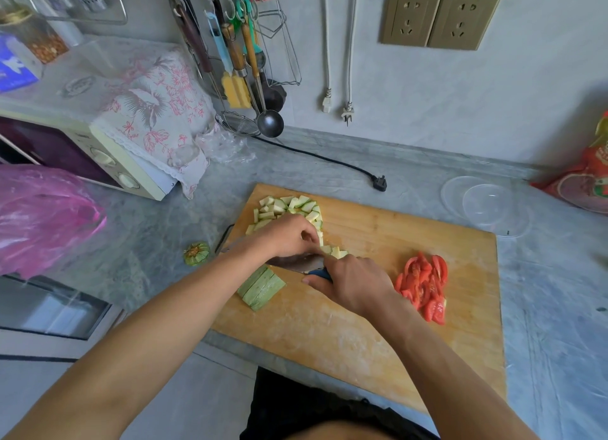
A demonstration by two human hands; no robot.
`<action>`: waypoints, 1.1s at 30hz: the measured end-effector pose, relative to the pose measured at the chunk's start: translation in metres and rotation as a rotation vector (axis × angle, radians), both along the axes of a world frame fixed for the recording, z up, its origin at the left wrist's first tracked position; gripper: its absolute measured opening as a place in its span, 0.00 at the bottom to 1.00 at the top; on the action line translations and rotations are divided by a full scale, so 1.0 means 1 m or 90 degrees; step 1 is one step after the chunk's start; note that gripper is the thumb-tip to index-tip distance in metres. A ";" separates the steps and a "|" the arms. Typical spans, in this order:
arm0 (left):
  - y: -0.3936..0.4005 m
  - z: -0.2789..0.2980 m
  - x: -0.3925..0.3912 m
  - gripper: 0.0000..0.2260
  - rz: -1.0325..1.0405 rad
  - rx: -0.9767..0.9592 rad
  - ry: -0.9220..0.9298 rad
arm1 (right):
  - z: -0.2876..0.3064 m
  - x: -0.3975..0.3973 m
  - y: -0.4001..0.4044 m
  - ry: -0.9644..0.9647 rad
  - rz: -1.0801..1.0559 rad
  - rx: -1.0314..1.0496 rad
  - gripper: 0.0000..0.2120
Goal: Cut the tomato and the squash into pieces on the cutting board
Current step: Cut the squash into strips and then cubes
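A wooden cutting board (pixel 378 308) lies on the grey counter. Tomato slices (pixel 424 286) are piled at its right side. Cut squash chunks (pixel 286 207) are heaped at its far left corner, and long uncut squash strips (pixel 261 286) lie nearer me. My right hand (pixel 353 283) grips the blue handle of a knife (pixel 296 262), whose blade lies across the board under my left hand. My left hand (pixel 289 235), fingers curled, rests on squash pieces beside the blade; a few chunks (pixel 335 251) show by its fingertips.
A cut squash end (pixel 196 253) sits on the counter left of the board. A pink plastic bag (pixel 42 216) and a microwave (pixel 98 150) stand at left. Clear plastic bowls (pixel 487 204) lie right of the board, a black plug (pixel 380 183) behind it.
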State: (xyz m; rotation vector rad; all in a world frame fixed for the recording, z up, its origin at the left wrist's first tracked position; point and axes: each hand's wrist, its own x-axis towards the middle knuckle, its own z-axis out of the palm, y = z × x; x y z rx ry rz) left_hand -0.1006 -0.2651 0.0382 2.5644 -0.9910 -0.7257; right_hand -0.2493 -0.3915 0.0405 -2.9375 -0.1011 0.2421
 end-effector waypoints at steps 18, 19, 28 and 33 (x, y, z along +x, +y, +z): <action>0.095 -0.008 -0.060 0.03 0.369 -0.442 -0.285 | -0.009 0.004 0.016 0.143 -0.276 0.475 0.36; 0.100 -0.018 -0.065 0.04 0.380 -0.418 -0.264 | -0.008 0.003 0.018 0.162 -0.283 0.493 0.35; 0.126 -0.084 -0.089 0.14 0.364 -0.333 -0.218 | 0.004 -0.005 0.039 0.181 -0.182 0.420 0.30; 0.118 -0.090 -0.098 0.16 0.384 -0.342 -0.248 | 0.009 -0.009 0.044 0.181 -0.158 0.385 0.30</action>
